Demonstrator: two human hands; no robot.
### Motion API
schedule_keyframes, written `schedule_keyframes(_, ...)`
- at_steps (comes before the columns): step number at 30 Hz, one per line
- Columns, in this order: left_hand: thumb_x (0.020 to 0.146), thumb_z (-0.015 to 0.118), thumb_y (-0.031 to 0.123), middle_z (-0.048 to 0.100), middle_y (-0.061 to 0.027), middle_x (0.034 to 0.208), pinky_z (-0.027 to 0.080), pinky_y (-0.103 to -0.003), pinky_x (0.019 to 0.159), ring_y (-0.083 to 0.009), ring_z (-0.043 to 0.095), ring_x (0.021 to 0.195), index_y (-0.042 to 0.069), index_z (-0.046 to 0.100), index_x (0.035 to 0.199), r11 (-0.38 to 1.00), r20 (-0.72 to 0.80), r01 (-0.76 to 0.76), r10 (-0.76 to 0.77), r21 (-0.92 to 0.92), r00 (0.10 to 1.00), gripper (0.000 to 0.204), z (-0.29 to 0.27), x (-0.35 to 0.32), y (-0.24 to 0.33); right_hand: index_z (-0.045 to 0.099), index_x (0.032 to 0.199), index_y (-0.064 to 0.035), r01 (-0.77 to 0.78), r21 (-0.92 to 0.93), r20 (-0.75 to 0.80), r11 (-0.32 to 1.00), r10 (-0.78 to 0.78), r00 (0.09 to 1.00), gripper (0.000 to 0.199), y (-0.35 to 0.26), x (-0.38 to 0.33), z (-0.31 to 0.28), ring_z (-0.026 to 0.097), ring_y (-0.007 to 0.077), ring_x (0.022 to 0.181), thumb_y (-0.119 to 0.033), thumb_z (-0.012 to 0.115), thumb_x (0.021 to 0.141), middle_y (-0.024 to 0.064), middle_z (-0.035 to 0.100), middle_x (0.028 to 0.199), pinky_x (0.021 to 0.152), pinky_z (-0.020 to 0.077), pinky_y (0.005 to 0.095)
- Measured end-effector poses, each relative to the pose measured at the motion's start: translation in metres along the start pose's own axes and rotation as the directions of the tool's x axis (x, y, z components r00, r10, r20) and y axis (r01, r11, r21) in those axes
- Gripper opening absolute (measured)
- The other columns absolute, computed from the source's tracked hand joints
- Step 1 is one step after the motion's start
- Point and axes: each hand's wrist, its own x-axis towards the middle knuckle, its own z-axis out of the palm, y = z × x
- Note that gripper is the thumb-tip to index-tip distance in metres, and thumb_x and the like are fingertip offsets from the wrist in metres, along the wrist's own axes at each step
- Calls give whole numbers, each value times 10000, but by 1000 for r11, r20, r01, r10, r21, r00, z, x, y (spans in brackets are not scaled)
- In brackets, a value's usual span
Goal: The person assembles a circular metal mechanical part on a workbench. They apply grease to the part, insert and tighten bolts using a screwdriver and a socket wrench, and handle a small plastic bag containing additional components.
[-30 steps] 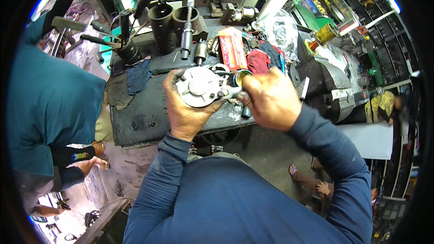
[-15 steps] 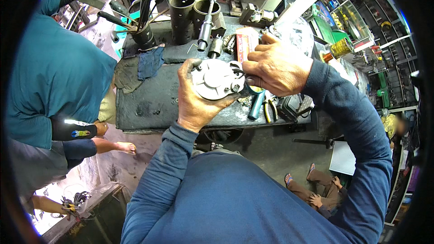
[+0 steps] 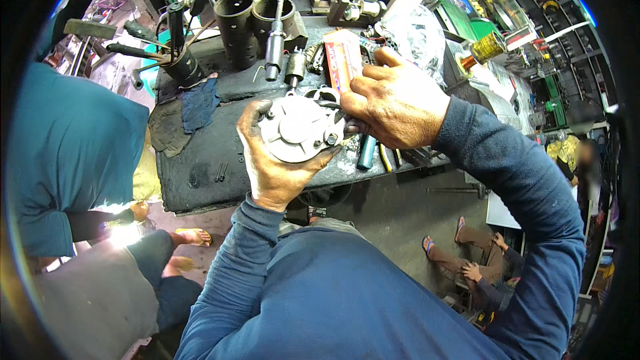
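You're holding the round housing (image 3: 293,131) in your left hand (image 3: 275,180); your right hand (image 3: 393,103) is curling alongside, contents hidden. One-sided force could be tipping it loose.

left grip (image 3: 279,177) cupped, right grip (image 3: 397,103) curled

Dark workbench (image 3: 193,190): upright cylinders (image 3: 235,33) (two), blue rag (image 3: 200,105), slim rods (image 3: 218,173).

With my left hand (image 3: 279,183) I hold a round metal part (image 3: 293,132) over the workbench (image 3: 193,173). My right hand (image 3: 400,103) curls at its right side, fingertips partly hidden. Beyond stands a red-and-white box (image 3: 343,60); a blue rag (image 3: 200,105) lies off to the left.
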Motion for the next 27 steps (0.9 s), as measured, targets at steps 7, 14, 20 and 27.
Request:
schedule_keyframes(7, 541, 1071, 279, 406, -139, 1347, 498, -396, 1072, -282, 529, 1244, -6, 393, 1440, 996, -24, -7, 9, 94, 1000, 1162, 0, -7, -1, 609, 862, -101, 7, 44, -104, 999, -2, 995, 220, 0, 2, 6, 681, 296, 744, -293, 716, 847, 82, 634, 709, 936, 446, 441)
schedule_keyframes(14, 546, 1061, 261, 427, -146, 1341, 509, -410, 1061, -295, 549, 1250, -3, 374, 1461, 997, -38, 23, -26, -76, 999, 1174, 3, 1, 3, 637, 832, -103, -267, 172, 157, 948, 241, 958, 245, -24, -7, 0, 679, 298, 616, -330, 728, 850, 99, 637, 615, 734, 473, 425)
schedule_keyframes(20, 518, 1075, 244, 398, -128, 1348, 512, -383, 1050, -272, 548, 1217, -18, 320, 1456, 998, -2, 43, -43, -43, 999, 1232, 3, -4, -3, 612, 795, -106, -225, 120, 60, 967, 219, 974, 318, -26, -11, 7, 672, 325, 580, -393, 734, 855, 104, 620, 584, 686, 496, 445)
schedule_keyframes(27, 584, 1027, 114, 421, -141, 1347, 487, -399, 1085, -270, 541, 1241, -19, 325, 1471, 991, 37, 73, -69, -108, 997, 1139, -1, 6, 5, 630, 832, -78, -518, 129, 86, 846, 511, 855, 360, -66, -15, 6, 671, 340, 594, -414, 673, 953, 126, 619, 588, 695, 487, 455)
